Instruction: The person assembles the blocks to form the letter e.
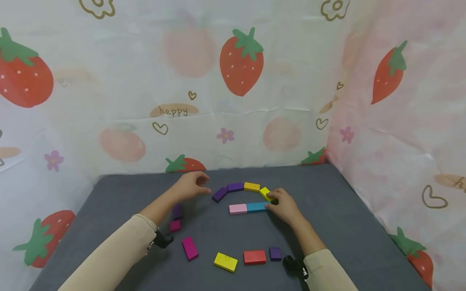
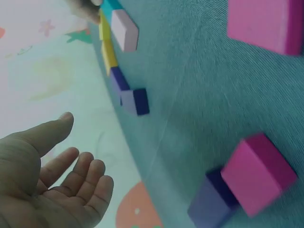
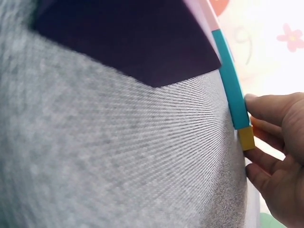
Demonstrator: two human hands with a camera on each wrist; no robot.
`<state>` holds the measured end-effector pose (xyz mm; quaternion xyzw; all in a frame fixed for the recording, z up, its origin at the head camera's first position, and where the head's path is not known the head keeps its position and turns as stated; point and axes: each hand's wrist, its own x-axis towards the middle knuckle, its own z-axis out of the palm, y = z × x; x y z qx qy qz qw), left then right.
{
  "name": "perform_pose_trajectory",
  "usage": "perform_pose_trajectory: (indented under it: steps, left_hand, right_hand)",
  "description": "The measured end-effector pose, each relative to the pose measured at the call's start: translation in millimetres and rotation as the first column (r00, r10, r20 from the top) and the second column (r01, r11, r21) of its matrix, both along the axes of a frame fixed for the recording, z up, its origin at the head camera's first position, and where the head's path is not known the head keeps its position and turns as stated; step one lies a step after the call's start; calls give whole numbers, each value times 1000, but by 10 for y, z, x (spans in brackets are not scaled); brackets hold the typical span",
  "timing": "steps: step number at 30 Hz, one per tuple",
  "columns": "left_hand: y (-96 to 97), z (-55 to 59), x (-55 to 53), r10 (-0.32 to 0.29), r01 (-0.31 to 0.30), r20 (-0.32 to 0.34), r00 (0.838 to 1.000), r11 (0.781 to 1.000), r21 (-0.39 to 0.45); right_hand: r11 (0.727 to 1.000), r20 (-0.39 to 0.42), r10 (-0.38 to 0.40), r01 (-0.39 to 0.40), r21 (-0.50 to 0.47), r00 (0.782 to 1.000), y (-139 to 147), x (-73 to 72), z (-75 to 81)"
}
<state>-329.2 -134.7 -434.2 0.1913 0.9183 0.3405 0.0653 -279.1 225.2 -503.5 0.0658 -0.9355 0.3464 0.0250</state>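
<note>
My right hand (image 1: 285, 206) has its curled fingertips at the near end of a yellow block (image 1: 265, 193), the thumb by the blue block (image 1: 256, 207). In the right wrist view, thumb and fingers lie around a yellow block (image 3: 246, 138) beside the blue one; part of the grip is hidden. My left hand (image 1: 189, 186) hovers, holding nothing, left of a tilted purple block (image 1: 219, 195). That block forms an arc with another purple block (image 1: 235, 187), a yellow block (image 1: 252, 186) and the yellow one at my right hand. A pink block (image 1: 238, 209) adjoins the blue one.
Below my left wrist are a purple block (image 1: 177, 211) and a small magenta block (image 1: 175, 225). Nearer lie a magenta block (image 1: 190, 248), a yellow block (image 1: 225, 262), a red block (image 1: 254, 257) and a small purple block (image 1: 275, 254). A strawberry-print cloth (image 1: 251, 121) hangs behind the grey tabletop (image 1: 327, 234).
</note>
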Motion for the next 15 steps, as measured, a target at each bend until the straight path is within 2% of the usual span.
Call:
perform_pose_trajectory:
  steps: [6,11,15]
  left_hand:
    - [-250,90,114,18,-18,-26,1000,1000,-4]
    - [-463,55,209,39,-41,-60,997,999,-28]
    - [-633,-5,258,34,-37,-87,996,999,-40]
  right_hand:
    - [1000,-1,-3,3,13,1000,0,-20,6]
    - [1000,3,-8,8,10,1000,-12,-10,4]
    - [1000,7,-13,13,-1,1000,-22,-8,-1]
